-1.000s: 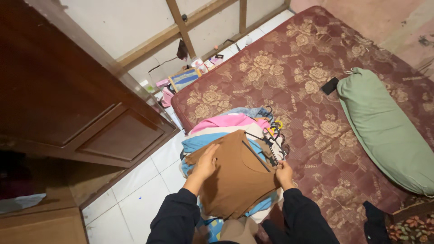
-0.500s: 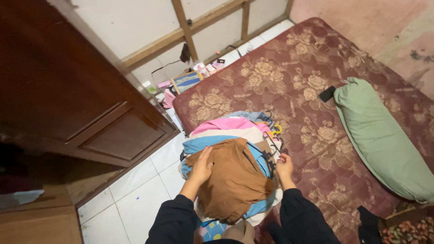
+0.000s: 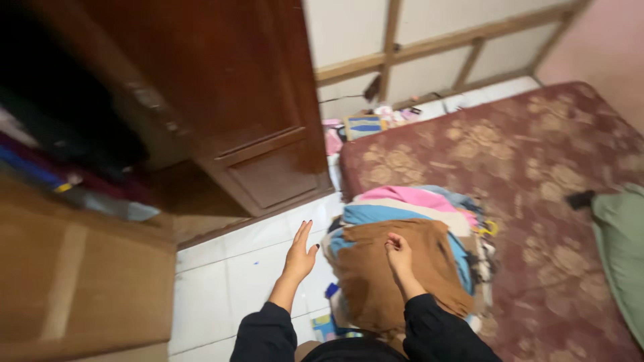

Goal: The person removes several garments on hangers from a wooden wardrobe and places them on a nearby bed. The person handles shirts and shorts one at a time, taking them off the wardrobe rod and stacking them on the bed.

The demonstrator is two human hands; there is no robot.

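The left hand (image 3: pixel 299 252) has let go, fingers spread wide over the white floor tiles (image 3: pixel 235 268), while the right hand (image 3: pixel 398 253) pinches the folded brown cloth garment (image 3: pixel 389 281) lying just beneath its fingertips atop the clothes pile (image 3: pixel 409 201).

A maroon floral mattress (image 3: pixel 537 167) lies on the white tiled floor (image 3: pixel 235 275), carrying a pile of folded clothes (image 3: pixel 409 255) at its edge and a green pillow (image 3: pixel 620 248).

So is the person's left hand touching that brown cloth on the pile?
Apart. The head view shows the left hand open over the white floor tiles, with tile visible between it and the brown cloth. The right hand rests on the cloth.
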